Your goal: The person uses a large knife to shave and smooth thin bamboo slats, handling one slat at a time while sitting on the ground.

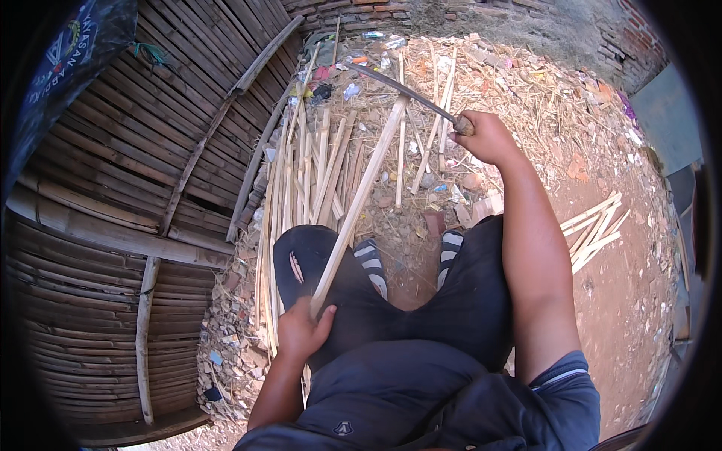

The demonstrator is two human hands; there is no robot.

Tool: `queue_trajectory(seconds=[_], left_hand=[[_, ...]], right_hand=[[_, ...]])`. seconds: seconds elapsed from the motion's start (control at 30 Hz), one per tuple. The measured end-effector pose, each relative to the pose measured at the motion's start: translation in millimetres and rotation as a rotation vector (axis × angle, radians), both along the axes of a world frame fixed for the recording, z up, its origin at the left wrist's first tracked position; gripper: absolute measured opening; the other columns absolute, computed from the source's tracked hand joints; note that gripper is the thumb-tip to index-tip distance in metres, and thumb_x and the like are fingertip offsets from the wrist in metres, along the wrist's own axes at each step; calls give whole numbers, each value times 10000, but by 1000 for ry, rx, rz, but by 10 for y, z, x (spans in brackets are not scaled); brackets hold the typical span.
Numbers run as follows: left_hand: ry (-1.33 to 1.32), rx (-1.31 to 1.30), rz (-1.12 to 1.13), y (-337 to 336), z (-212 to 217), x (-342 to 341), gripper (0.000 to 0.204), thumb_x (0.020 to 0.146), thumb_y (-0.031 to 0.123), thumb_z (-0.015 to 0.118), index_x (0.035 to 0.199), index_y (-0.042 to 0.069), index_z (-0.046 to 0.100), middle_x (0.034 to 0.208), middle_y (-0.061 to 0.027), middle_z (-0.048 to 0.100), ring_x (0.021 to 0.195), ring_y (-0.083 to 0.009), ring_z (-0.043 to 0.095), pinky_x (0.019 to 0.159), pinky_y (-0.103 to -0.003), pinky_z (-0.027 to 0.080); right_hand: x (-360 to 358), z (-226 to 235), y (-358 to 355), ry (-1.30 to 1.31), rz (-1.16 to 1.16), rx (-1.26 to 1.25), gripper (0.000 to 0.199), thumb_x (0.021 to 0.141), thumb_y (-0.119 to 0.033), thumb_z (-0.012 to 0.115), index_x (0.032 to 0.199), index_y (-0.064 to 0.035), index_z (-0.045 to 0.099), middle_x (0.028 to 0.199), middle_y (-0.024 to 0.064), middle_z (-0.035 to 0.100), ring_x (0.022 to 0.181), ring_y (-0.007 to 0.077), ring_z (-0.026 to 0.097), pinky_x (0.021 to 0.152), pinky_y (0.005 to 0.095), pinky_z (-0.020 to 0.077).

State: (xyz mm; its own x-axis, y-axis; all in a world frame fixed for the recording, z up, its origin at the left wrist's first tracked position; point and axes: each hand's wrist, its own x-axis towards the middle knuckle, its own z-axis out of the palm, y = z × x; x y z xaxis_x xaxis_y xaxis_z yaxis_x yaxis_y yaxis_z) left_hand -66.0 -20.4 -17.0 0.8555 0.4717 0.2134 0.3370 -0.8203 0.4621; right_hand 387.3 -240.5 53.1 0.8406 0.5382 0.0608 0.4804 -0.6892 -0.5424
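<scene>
Outdoor yard, rubble-strewn ground [617,323] littered with straw, shavings and brick chips; slatted wall [195,75] of weathered bamboo down the left of the frame, brick wall [526,37] along the top, dark blue banner [56,83] in the upper left corner.

Left hand [301,331], lower centre-left: closed, fingers and thumb wrapped about the near end of one pale strip. Right hand [485,137], upper right of centre: closed in a fist on the short, brownish handle [464,125] of a long knife.

Pale strip [365,192], one: long, narrow, straight, cream to light tan, apparently split bamboo or wood; set slantwise from the left hand, across the left knee, to the upper centre of the frame, its far end raised towards the blade.

Knife [380,78], one: dark grey blade, slender, slightly curved, pointing to the upper left; crosses at the strip's far end. Whether edge and strip touch cannot be told.

Further strips: a long bundle [323,161] lying left of centre; several loose lengths [449,90] at upper centre; a small heap [598,229] at right.

Wearer: black trousers [406,319], torn at the left knee; striped footwear [371,268] at centre.
</scene>
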Motion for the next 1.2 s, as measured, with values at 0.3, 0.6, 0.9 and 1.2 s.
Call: queue_trajectory(seconds=[0.3, 0.6, 0.9, 1.2], left_hand=[[-24, -51, 48, -34, 2, -3, 327, 909, 278, 841, 898, 10, 654, 563, -87, 569, 482, -206, 583, 508, -354, 469], [-54, -150, -29, -3, 82, -85, 248, 972, 224, 738, 1026, -6, 663, 653, -101, 614, 545, -204, 617, 546, -355, 483], [-52, -489, 64, 61, 38, -283, 244, 1036, 170, 643, 1168, -32, 604, 831, -175, 704, 719, -312, 714, 687, -408, 559], [-121, -326, 34, -25, 226, 66, 325, 979, 148, 754, 1201, -42, 610, 773, 7, 580, 660, -71, 511, 607, -246, 440]], right_hand=[[-294, 112, 138, -71, 318, -80, 419, 893, -368, 826, 1179, -75, 736, 1011, 218, 761, 970, 389, 732, 859, 504, 555], [-226, 112, 53, -220, 215, 22, 352, 904, -331, 806, 1158, -94, 750, 949, 209, 762, 918, 410, 733, 816, 514, 562], [-380, 301, 9, -306, 170, 60, 259, 857, -213, 773, 1090, -101, 746, 908, 184, 756, 908, 410, 728, 799, 526, 573], [-487, 279, 170, -204, 308, 27, 255, 848, -205, 785, 1083, -113, 745, 906, 170, 755, 879, 380, 735, 778, 486, 571]])
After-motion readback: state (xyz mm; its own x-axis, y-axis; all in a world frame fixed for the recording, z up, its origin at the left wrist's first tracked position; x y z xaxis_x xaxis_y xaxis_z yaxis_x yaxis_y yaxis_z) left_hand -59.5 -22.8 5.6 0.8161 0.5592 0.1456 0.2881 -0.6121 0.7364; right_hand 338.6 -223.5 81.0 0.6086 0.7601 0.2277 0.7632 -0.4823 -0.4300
